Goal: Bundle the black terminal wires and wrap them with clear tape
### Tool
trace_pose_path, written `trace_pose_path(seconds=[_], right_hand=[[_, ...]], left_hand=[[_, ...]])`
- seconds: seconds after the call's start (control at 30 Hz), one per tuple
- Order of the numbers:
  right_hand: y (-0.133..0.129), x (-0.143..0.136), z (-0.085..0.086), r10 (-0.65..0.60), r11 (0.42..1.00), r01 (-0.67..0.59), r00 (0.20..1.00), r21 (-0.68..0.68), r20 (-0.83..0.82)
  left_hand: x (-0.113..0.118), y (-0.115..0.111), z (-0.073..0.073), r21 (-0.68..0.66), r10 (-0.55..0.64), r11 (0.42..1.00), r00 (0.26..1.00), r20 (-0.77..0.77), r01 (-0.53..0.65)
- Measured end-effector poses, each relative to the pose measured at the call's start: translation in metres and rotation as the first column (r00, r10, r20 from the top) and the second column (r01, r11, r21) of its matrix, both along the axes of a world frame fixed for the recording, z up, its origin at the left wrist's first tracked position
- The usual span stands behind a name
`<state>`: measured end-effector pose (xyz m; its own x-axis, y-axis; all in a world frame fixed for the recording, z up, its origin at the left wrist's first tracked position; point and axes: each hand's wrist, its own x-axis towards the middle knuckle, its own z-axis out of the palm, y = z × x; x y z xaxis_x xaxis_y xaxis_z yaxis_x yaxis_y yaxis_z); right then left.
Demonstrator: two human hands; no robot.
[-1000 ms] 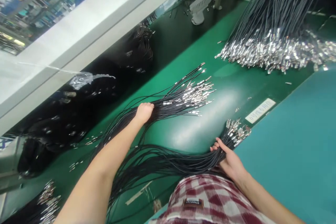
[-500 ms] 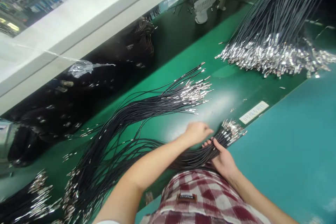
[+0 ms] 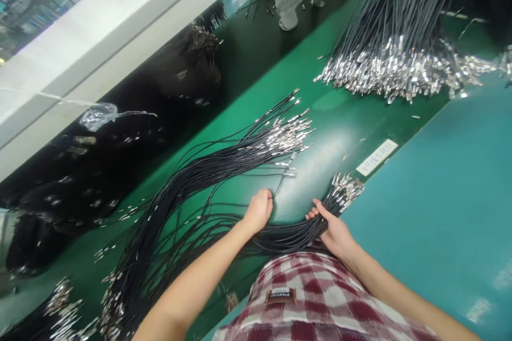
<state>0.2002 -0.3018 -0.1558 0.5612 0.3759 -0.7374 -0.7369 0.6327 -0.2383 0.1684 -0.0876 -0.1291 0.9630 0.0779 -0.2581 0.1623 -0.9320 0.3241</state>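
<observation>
Black wire bundle (image 3: 296, 234) lies low centre of the frame, my right hand (image 3: 334, 232) wrapped around it near its terminals (image 3: 346, 189); my left hand (image 3: 260, 210) pinches 1 single wire (image 3: 282, 181). Pulling risks snagging neighbouring strands, I judge

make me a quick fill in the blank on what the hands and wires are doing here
1. The right hand grips a bundle of ____ wires.
2. The wire ends carry ____-coloured metal terminals.
3. The left hand pinches a single wire above the ____ mat.

Missing words: black; silver; green
</observation>
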Motion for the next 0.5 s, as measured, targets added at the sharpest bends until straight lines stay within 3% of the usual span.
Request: trace_pose_path(seconds=[0.1, 0.23, 0.33, 0.4, 0.5], right_hand=[[0.000, 0.001, 0.003, 0.029, 0.998, -0.029, 1.000, -0.058, 0.000], [0.001, 0.005, 0.008, 0.054, 0.996, -0.052, 0.998, -0.072, 0.030], [0.003, 0.009, 0.008, 0.061, 0.994, -0.058, 0.998, -0.090, 0.031], [0.003, 0.010, 0.007, 0.065, 0.995, -0.062, 0.997, -0.073, 0.035], [-0.001, 0.009, 0.004, 0.091, 0.995, -0.090, 0.996, -0.044, 0.017]], left_hand=[[-0.019, -0.034, 0.005, -0.310, 0.021, 0.951, 0.997, 0.079, 0.004], [-0.034, -0.052, 0.015, -0.410, -0.104, 0.904, 0.993, 0.063, 0.121], [-0.039, -0.051, 0.024, -0.516, -0.037, 0.854, 0.997, 0.063, 0.064], [-0.040, -0.051, 0.028, -0.535, -0.015, 0.844, 0.998, 0.067, 0.049], [-0.040, -0.054, 0.031, -0.403, -0.077, 0.911, 0.996, 0.047, 0.089]])
